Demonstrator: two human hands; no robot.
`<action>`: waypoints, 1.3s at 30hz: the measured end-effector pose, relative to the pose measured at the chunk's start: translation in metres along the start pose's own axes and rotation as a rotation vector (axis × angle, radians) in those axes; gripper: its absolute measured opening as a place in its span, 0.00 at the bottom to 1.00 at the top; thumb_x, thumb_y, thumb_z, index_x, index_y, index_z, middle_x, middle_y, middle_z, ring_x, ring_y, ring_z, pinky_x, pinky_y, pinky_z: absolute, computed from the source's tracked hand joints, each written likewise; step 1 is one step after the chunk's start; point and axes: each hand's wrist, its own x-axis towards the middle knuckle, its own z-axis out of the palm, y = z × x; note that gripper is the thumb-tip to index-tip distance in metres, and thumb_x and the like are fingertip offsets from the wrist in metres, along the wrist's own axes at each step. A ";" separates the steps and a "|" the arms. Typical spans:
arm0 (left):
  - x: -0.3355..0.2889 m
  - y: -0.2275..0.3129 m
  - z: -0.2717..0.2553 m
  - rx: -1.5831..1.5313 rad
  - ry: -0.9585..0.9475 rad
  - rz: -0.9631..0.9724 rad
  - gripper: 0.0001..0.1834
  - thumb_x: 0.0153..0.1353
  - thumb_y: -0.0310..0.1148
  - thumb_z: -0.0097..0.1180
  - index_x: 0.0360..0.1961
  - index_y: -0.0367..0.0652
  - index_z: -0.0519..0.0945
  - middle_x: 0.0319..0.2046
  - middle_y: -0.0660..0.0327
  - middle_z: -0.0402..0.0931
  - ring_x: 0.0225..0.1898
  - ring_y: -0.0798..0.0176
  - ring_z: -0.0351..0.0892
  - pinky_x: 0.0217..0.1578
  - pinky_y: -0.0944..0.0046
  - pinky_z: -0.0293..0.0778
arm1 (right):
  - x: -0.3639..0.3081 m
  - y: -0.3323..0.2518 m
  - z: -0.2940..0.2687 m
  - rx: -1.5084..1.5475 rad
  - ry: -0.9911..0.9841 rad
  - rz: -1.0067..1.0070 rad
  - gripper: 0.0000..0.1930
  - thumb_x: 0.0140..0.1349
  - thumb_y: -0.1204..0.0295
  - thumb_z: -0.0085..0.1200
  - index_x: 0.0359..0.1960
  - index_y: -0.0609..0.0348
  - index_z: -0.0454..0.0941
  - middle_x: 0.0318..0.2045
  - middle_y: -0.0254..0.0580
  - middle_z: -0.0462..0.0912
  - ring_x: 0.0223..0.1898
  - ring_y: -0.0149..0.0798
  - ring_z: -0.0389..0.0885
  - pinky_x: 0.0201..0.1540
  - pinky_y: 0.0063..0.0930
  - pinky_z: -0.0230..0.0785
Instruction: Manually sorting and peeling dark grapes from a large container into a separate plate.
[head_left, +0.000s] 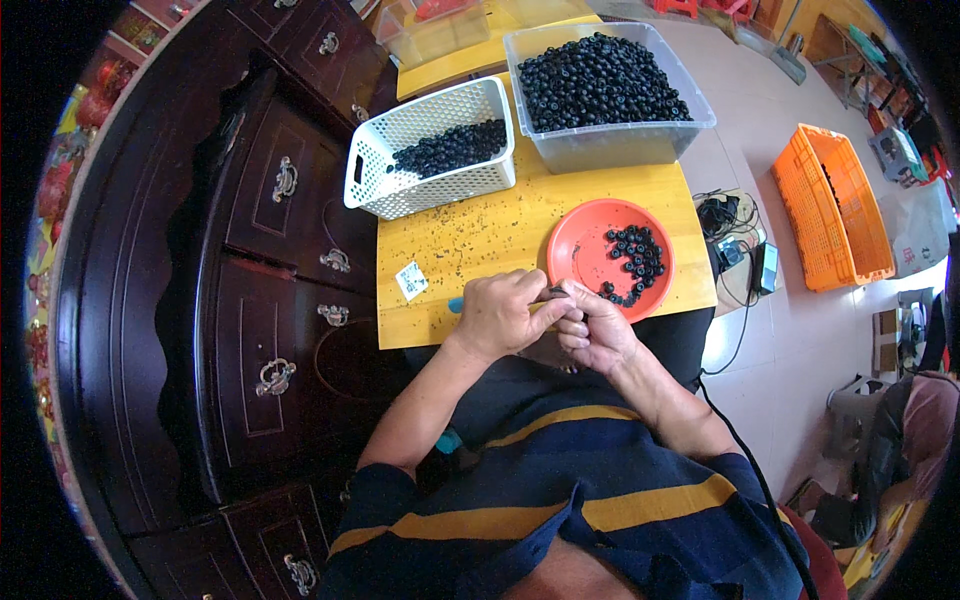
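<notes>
My left hand (pixel 505 312) is closed around a slim tool. Its blue handle end (pixel 456 304) sticks out at the left of the fist, and a dark tip (pixel 552 293) shows by the thumb; the tool's kind is not plain. Against it, my right hand (pixel 597 335) is pinched closed, and whatever sits in the pinch is mostly hidden by the fingers. Both hands meet at the table's near edge, just in front of a red round basin (pixel 565 245). Small black ring-shaped parts (pixel 640 252) lie in the basin, mostly toward its right side.
On the yellow table (pixel 530 222), dark crumbs are scattered around a small white printed packet (pixel 411 281). Behind stand a white perforated basket (pixel 430 196) and a translucent tub (pixel 610 150), both holding black parts. Dark drawers (pixel 285 300) flank the left; an orange crate (pixel 830 210) and cables (pixel 735 215) lie right.
</notes>
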 end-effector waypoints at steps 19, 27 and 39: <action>-0.002 -0.004 0.001 -0.036 -0.025 -0.007 0.23 0.61 0.54 0.61 0.23 0.46 0.73 0.19 0.60 0.78 0.23 0.53 0.82 0.23 0.54 0.75 | 0.001 0.004 0.001 0.069 0.025 0.041 0.07 0.73 0.63 0.52 0.37 0.48 0.71 0.21 0.25 0.68 0.15 0.21 0.61 0.15 0.13 0.54; 0.009 0.002 -0.011 -0.211 -0.134 -0.137 0.14 0.60 0.44 0.65 0.34 0.44 0.81 0.25 0.55 0.82 0.26 0.52 0.85 0.28 0.55 0.78 | 0.006 0.008 -0.012 0.192 -0.027 0.137 0.10 0.74 0.62 0.50 0.36 0.52 0.71 0.23 0.27 0.68 0.19 0.22 0.65 0.18 0.15 0.57; 0.069 -0.046 -0.057 0.038 0.105 -0.339 0.20 0.59 0.47 0.65 0.49 0.48 0.81 0.29 0.54 0.84 0.30 0.49 0.86 0.33 0.51 0.79 | 0.010 -0.002 0.000 0.183 0.035 0.014 0.20 0.76 0.60 0.43 0.59 0.62 0.72 0.53 0.49 0.80 0.51 0.45 0.80 0.55 0.39 0.77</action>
